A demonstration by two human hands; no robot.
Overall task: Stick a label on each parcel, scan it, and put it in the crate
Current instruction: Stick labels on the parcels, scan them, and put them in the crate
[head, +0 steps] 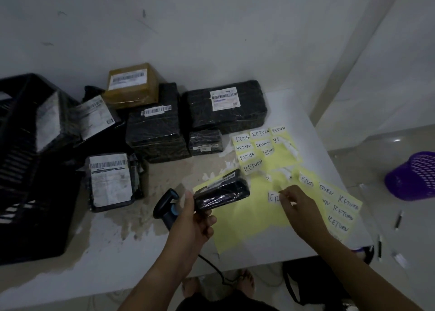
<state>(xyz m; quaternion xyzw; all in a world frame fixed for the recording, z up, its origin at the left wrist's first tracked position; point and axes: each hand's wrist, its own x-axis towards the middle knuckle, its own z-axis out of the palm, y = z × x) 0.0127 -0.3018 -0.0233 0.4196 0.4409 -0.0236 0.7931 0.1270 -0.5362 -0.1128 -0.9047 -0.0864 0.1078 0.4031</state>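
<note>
Fingers pinch paper label; left hand grips glossy (plastic-wrapped) parcel.

The black crate runs off the frame's left edge. The right hand covers part of a RETURN label. Print on the parcels' shipping labels is unreadable.

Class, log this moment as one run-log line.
left hand: holds small black parcel | right hand: peeling RETURN label off yellow sheet | scanner: on table | crate: left
</note>
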